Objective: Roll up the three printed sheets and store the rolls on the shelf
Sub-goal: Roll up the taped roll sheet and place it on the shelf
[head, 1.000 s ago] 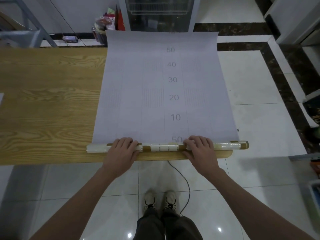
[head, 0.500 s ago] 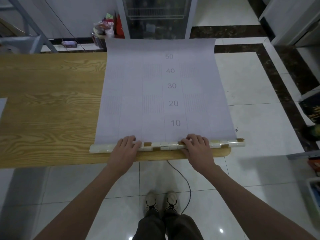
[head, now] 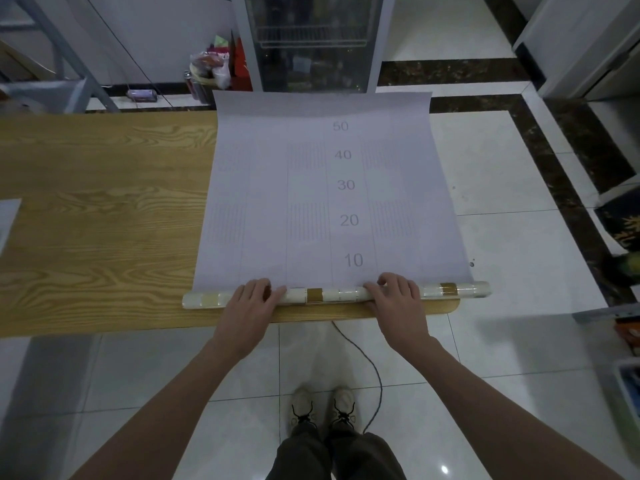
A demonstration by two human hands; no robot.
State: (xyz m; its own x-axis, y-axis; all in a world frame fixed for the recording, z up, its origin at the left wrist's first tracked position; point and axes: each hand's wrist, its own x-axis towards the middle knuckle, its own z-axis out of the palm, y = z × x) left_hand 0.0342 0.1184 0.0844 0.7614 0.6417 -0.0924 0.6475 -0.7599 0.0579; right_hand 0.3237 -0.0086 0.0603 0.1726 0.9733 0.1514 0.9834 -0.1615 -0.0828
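A large pale printed sheet (head: 322, 188), marked with numbers 10 to 50, lies flat across the right end of the wooden table (head: 104, 220). Its near end is wound into a glossy roll (head: 332, 295) lying along the table's front edge. My left hand (head: 251, 306) presses down on the roll left of centre, and my right hand (head: 398, 301) presses on it right of centre. Fingers of both hands curl over the top of the roll. The sheet's far end hangs past the table's back edge.
A grey paper edge (head: 8, 220) shows at the table's far left. Behind the table stand a glass-door cabinet (head: 311, 43), a bin with bags (head: 207, 71) and a metal frame (head: 52, 64). A cable (head: 367, 362) trails on the tiled floor by my feet.
The roll has advanced away from me over the sheet: the near "50" mark is wound in and only 10 to 50 remain showing. Both hands stayed on the roll.
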